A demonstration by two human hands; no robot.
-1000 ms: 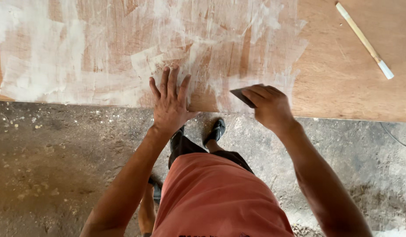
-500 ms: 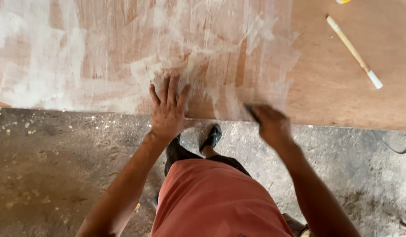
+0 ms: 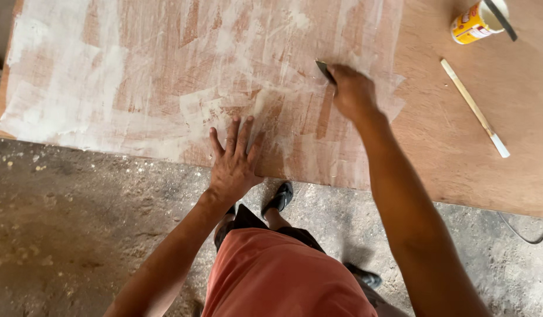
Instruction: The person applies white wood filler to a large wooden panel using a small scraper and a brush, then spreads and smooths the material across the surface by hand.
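Note:
A large brown plywood sheet [image 3: 453,170] lies flat, much of it smeared with white filler [image 3: 136,76]. My left hand [image 3: 233,161] rests palm down with fingers spread on the sheet near its front edge. My right hand [image 3: 353,91] is stretched farther onto the board, closed on a small dark scraper blade [image 3: 325,71] whose tip presses on the white-coated wood.
A yellow can [image 3: 474,22] with a dark tool across its top stands at the far right. A thin wooden stick [image 3: 474,107] with a white tip lies beside it. Dusty concrete floor [image 3: 78,223] runs below the sheet. A thin cable [image 3: 527,235] loops at the right.
My right hand has moved with the scraper from the sheet's front edge up and away across the board. My left hand stays planted. The view has shifted, bringing the can into sight.

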